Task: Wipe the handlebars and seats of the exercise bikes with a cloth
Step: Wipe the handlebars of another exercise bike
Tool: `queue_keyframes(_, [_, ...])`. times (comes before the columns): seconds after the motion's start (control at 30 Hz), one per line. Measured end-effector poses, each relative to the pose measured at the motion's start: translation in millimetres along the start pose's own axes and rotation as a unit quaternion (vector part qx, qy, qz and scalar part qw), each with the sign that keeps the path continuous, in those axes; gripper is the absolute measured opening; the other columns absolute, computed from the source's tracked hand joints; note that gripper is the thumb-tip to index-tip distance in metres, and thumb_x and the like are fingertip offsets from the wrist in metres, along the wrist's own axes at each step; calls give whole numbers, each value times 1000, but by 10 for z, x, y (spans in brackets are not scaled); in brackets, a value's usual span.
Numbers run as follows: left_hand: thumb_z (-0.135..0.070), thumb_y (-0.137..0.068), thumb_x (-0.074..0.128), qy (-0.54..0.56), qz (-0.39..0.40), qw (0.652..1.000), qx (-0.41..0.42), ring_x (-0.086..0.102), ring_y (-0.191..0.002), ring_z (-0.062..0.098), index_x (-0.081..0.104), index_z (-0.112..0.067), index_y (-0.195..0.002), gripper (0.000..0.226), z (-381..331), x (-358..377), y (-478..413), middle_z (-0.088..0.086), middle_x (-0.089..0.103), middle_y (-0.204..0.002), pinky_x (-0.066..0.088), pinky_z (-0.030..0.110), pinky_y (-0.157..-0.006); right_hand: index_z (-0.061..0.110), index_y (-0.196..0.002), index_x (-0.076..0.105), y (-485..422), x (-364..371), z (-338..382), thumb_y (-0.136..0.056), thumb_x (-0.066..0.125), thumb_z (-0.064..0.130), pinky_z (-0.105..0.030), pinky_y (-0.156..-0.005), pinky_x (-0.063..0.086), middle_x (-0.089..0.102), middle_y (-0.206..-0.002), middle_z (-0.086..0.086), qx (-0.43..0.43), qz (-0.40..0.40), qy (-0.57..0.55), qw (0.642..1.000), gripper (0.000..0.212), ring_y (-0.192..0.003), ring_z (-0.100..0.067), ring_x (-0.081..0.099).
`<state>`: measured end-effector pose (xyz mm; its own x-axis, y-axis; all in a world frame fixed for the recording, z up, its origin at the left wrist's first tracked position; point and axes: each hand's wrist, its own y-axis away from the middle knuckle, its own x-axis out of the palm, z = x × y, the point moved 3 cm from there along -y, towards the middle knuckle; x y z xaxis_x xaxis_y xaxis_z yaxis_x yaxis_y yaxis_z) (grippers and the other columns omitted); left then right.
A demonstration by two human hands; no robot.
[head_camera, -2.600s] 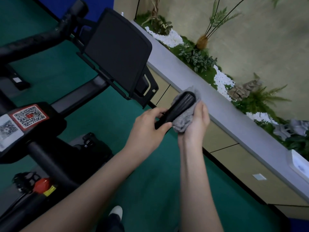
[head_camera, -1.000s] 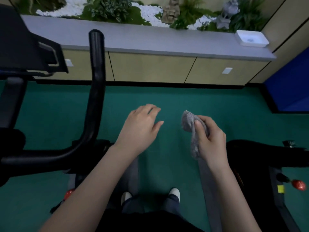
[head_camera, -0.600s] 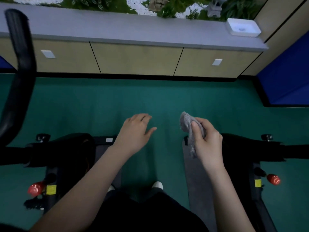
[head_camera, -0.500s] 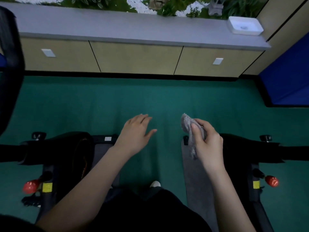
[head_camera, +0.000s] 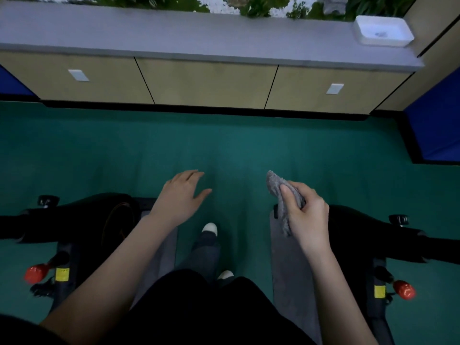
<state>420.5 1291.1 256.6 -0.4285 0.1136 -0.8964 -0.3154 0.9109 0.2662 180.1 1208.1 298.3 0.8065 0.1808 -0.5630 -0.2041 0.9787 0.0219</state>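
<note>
My right hand [head_camera: 305, 215] grips a crumpled grey cloth [head_camera: 280, 195] in the air, over the green floor between two black exercise bikes. My left hand [head_camera: 180, 197] hovers with relaxed fingers and holds nothing. One black bike [head_camera: 82, 217] stands at the left, beside my left forearm. A second black bike [head_camera: 361, 235] stands at the right, just past my right hand. Only the lower frames show; no handlebar or seat is in view.
Grey mats [head_camera: 288, 265] lie under the bikes on the green floor [head_camera: 224, 145]. A beige cabinet [head_camera: 206, 83] with a grey top runs along the far wall, with a white tray [head_camera: 382, 31] and plants on it. Red knobs [head_camera: 404, 290] stick out low on both bikes. Blue panels [head_camera: 435, 125] stand at the right.
I let go of the left bike's handlebar and turned right. The handlebar has left the view; both hands now hover between the two bikes, the cloth still in my right hand.
</note>
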Motion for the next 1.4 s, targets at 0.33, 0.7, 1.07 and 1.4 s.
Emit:
queue_keyframes(0.33, [-44, -96, 47, 46, 51, 997, -17, 48, -123, 26, 46, -13, -136, 51, 145, -95, -1015, 7, 50, -136, 39, 37, -102, 12, -103, 72, -1046, 382, 246, -92, 62, 24, -19, -80, 43, 70, -99, -6, 8, 30, 17, 999, 19, -94, -17, 64])
queue_keyframes(0.7, [-50, -96, 41, 43, 24, 998, -45, 42, -129, 24, 38, -14, -142, 59, 684, -465, -1839, 6, 45, -141, 35, 37, -105, 12, -103, 72, -2114, 1197, 820, -92, 61, 22, -24, -81, 45, 70, -97, -5, -17, 97, 20, 995, 18, -93, -17, 63])
queue_keyframes(1.07, [-52, -92, 46, 94, -64, 963, -244, 37, -134, 22, 42, -14, -140, 61, 1268, -653, -2102, 4, 44, -144, 28, 37, -109, 17, -96, 72, -3084, 2079, 1118, -92, 61, 24, -18, -74, 46, 70, -91, -2, -78, 257, 8, 963, 13, -87, -14, 64])
queue_keyframes(1.4, [-51, -94, 44, 134, -122, 931, -317, 35, -134, 20, 40, -17, -141, 59, 1027, -1041, -3130, 1, 42, -144, 29, 39, -109, 17, -98, 72, -4677, 2350, 1446, -89, 66, 27, -28, -84, 51, 70, -96, 1, -147, 319, -22, 936, 15, -92, -12, 65])
